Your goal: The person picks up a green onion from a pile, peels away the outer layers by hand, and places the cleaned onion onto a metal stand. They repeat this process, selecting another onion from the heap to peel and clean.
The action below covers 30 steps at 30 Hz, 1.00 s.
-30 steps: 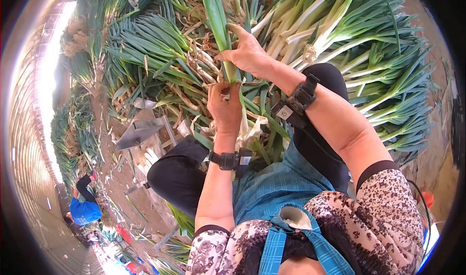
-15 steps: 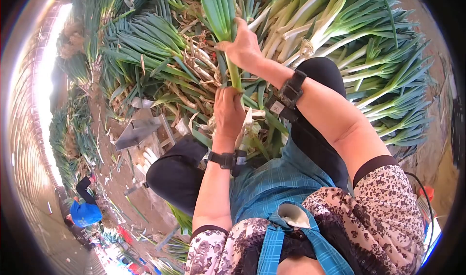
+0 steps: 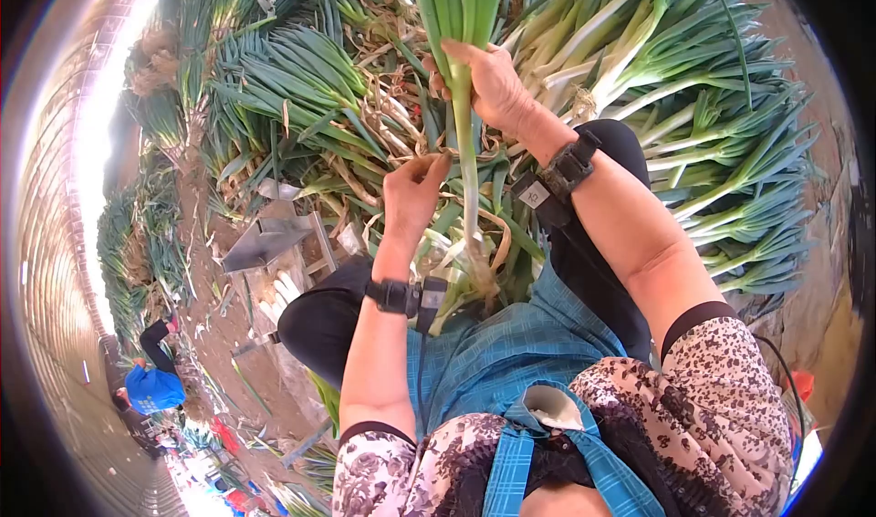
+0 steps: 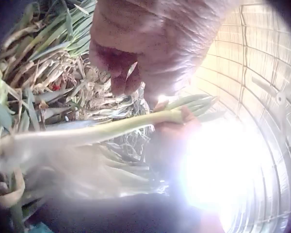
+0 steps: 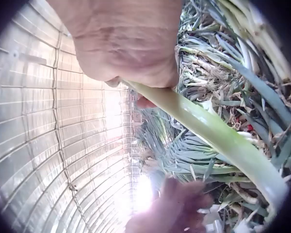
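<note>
A long green onion point(image 3: 467, 143) stands nearly upright in the head view, its green leaves fanning out at the top and its pale root end low near the apron. My right hand point(image 3: 493, 83) grips it just below the leaves; the right wrist view shows the stalk point(image 5: 218, 133) passing out beneath that hand. Left of the stalk, my left hand point(image 3: 412, 193) is apart from it, with fingers loosely curled and thumb near the fingertips. The left wrist view has this hand point(image 4: 150, 43) above the pale shaft, with nothing visible in its fingers.
A heap of green onions point(image 3: 703, 125) with white shafts lies to the right. More onions point(image 3: 292, 74) and dry stripped leaves lie ahead and left. A metal stand point(image 3: 269, 239) is beside my left knee. Another person in blue point(image 3: 155, 387) is far left.
My left hand has come off the stalk and moved slightly left. My right hand has shifted right with the green onion, and its pale lower shaft now shows.
</note>
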Available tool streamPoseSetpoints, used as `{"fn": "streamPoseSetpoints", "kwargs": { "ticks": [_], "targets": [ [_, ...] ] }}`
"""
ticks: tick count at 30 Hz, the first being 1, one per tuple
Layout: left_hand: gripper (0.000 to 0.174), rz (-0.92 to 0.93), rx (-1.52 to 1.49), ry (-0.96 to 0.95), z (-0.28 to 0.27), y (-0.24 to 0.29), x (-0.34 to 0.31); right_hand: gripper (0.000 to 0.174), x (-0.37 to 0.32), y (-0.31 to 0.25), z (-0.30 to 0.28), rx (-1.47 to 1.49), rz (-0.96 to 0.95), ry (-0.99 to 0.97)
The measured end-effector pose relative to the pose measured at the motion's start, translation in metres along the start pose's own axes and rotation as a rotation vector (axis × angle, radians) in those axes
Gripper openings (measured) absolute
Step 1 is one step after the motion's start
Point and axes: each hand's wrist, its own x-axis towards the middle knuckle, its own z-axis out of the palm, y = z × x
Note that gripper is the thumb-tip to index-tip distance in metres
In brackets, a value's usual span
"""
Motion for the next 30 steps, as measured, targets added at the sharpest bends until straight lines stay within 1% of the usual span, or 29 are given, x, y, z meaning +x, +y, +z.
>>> {"fn": "streamPoseSetpoints", "kwargs": {
  "ticks": [1,2,3,5,7,9,10,11,13,17,19,20,21,22,23,24,25,27,28,29,30],
  "targets": [
    [0.032,-0.073,-0.089,-0.124,0.003,0.000,0.005,0.031,-0.004,-0.009,0.001,0.145,0.103,0.000],
    [0.031,-0.179,-0.176,-0.220,0.004,-0.001,0.009,0.032,-0.008,-0.016,0.000,0.206,0.117,-0.072],
    [0.031,-0.184,-0.179,-0.232,0.007,-0.001,0.010,0.032,-0.009,-0.019,-0.005,0.203,0.119,-0.060],
    [0.026,-0.214,-0.670,-0.401,0.015,-0.003,0.011,0.034,-0.009,-0.026,-0.014,0.367,0.216,-0.256],
    [0.025,-0.208,-0.686,-0.432,0.014,0.005,0.010,0.037,-0.009,-0.028,-0.020,0.341,0.228,-0.267],
    [0.024,-0.152,-0.531,-0.481,0.011,0.013,0.009,0.041,-0.006,-0.026,-0.024,0.493,0.348,-0.386],
    [0.024,-0.156,-0.535,-0.480,0.009,0.016,0.008,0.046,-0.006,-0.027,-0.024,0.481,0.374,-0.353],
    [0.023,-0.118,-0.475,-0.482,0.009,0.020,0.008,0.046,-0.004,-0.025,-0.025,0.481,0.379,-0.349],
    [0.022,-0.043,-0.354,-0.486,0.008,0.025,0.005,0.053,0.000,-0.022,-0.029,0.590,0.469,-0.476],
    [0.018,-0.013,-0.351,-0.456,0.015,0.019,-0.002,0.058,0.000,-0.017,-0.030,0.603,0.502,-0.519],
    [0.014,-0.215,-0.588,-0.378,0.025,0.010,-0.008,0.059,-0.003,-0.016,-0.027,0.564,0.481,-0.528],
    [0.011,-0.321,-0.650,-0.365,0.029,0.006,-0.010,0.059,-0.003,-0.016,-0.027,0.562,0.488,-0.532],
    [0.011,-0.322,-0.653,-0.357,0.032,-0.003,-0.013,0.059,-0.001,-0.015,-0.029,0.572,0.469,-0.599],
    [0.011,-0.451,-0.729,-0.368,0.036,-0.017,-0.016,0.059,0.001,-0.013,-0.031,0.583,0.448,-0.663],
    [0.012,-0.579,-0.803,-0.380,0.040,-0.032,-0.020,0.059,0.004,-0.011,-0.032,0.585,0.451,-0.665],
    [0.015,-0.686,-0.804,-0.330,0.045,-0.041,-0.025,0.058,0.007,-0.009,-0.035,0.567,0.441,-0.663],
    [0.015,-0.687,-0.803,-0.331,0.048,-0.058,-0.032,0.057,0.008,-0.009,-0.037,0.549,0.428,-0.659],
    [0.014,-0.726,-0.587,-0.392,0.051,-0.089,-0.049,0.056,0.004,-0.011,-0.038,0.524,0.403,-0.638],
    [0.014,-0.721,-0.587,-0.386,0.050,-0.099,-0.055,0.053,0.001,-0.015,-0.037,0.479,0.374,-0.629],
    [0.016,-0.655,-0.330,-0.372,0.048,-0.109,-0.061,0.051,-0.002,-0.018,-0.034,0.437,0.345,-0.617],
    [0.018,-0.585,-0.075,-0.356,0.044,-0.105,-0.063,0.051,-0.001,-0.018,-0.032,0.439,0.343,-0.620]
  ]
}}
